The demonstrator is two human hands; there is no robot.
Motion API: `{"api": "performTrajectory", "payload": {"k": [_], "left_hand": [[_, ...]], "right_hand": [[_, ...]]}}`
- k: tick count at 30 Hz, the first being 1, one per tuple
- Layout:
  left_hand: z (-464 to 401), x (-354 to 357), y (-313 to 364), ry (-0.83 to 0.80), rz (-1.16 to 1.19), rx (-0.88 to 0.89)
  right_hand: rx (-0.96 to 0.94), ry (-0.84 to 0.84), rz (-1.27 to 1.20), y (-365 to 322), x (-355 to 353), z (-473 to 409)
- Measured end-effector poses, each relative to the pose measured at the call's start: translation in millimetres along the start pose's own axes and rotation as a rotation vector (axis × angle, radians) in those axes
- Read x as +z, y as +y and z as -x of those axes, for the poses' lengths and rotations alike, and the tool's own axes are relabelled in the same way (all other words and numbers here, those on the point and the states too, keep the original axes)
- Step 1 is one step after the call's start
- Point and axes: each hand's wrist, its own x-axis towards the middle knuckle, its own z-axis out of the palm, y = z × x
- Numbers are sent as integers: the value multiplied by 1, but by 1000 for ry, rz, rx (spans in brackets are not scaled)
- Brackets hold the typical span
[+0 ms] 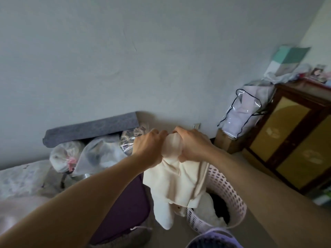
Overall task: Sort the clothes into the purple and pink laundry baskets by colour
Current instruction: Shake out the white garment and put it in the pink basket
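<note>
**Cream garment held up over pink basket**

At frame centre, the left hand [149,147] and right hand [192,144] both clench the bunched top of a soft cream fabric garment [176,183], which hangs limp above the perforated pink plastic laundry basket [231,194]. A purple perforated basket [213,238] peeks in at the bottom edge. The cloth looks light and floppy, best gripped along its gathered upper hem.

Lighting dim, cool and even; the grey wall [125,59] shows no glare. Soft shadow falls behind the hands. Wide-angle distortion bends the cabinet [293,140] at right. Near forearms and the purple basket rim [213,238] are blurred.
</note>
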Motion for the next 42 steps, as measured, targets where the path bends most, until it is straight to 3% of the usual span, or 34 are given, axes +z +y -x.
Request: {"api": "performTrajectory", "payload": {"k": [20, 32, 35, 39, 42], "left_hand": [[-175, 157, 121, -85, 177, 443], [-224, 256, 153, -195, 157, 485], [-213, 300, 152, -289, 148, 454], [-176, 355, 139, -530, 29, 484], [-155, 371, 130, -638, 115, 403]], "right_hand": [[502, 69, 28, 202, 48, -48], [549, 180, 131, 280, 132, -70], [574, 121, 147, 288, 179, -72], [631, -132, 7, 280, 236, -65], [644, -215, -74, 269, 258, -56]]}}
